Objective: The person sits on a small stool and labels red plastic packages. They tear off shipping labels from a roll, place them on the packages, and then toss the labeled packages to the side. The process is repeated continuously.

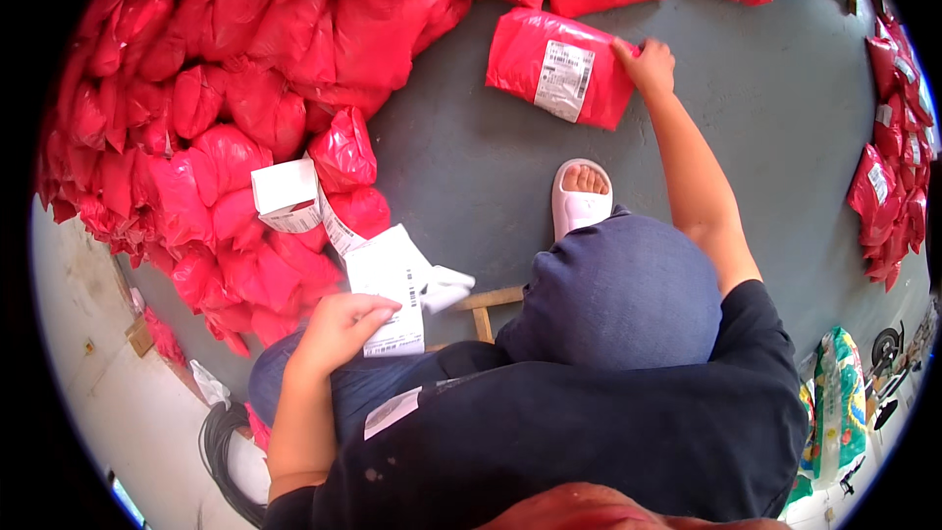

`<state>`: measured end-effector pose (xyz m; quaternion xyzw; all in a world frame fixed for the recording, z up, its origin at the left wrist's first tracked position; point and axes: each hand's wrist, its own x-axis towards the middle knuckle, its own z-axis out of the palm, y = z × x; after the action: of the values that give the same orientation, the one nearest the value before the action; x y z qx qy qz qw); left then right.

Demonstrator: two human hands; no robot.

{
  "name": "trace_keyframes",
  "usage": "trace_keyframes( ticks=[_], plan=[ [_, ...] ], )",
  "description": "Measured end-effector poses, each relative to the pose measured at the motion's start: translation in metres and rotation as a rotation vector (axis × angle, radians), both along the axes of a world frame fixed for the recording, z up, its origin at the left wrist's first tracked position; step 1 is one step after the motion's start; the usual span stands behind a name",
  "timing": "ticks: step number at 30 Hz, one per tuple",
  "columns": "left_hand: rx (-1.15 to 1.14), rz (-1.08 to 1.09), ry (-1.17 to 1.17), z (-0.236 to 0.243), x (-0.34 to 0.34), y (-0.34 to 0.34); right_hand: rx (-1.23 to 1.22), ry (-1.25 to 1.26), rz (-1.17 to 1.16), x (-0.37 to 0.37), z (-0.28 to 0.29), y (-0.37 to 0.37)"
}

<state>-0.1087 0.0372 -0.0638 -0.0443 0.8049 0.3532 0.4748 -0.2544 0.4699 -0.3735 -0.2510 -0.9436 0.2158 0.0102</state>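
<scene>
My right arm reaches out ahead, and my right hand (pixel 648 67) grips the right edge of a red plastic mailer bag (pixel 515 59). A white printed shipping label (pixel 565 79) is stuck on its front. Close to my left thigh, my left hand (pixel 341 332) has thumb and fingers pinched on a strip of white shipping labels (pixel 392 270). This strip runs back to a folded stack of labels (pixel 285 185) that rests among red bags. A crumpled white piece of paper (pixel 447 287) sticks out beside the strip.
A large heap of red mailer bags (pixel 265 88) fills the left and far left. More labelled red bags (pixel 888 167) lie at the far right. A wooden frame (pixel 481 319) shows by my legs, a coil of black cable (pixel 226 451) at lower left, a green sack (pixel 839 402) at lower right.
</scene>
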Motion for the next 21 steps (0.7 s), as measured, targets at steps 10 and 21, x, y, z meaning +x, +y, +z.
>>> trace_keyframes(
  ticks=[10,21],
  plan=[
    [0.178,0.037,0.179,0.055,0.008,-0.002,-1.443,-0.143,-0.289,0.043,0.146,-0.018],
    [0.362,-0.188,0.492,0.008,-0.04,0.06,-0.773,0.827,-0.783,0.119,0.253,0.453]
  ],
)
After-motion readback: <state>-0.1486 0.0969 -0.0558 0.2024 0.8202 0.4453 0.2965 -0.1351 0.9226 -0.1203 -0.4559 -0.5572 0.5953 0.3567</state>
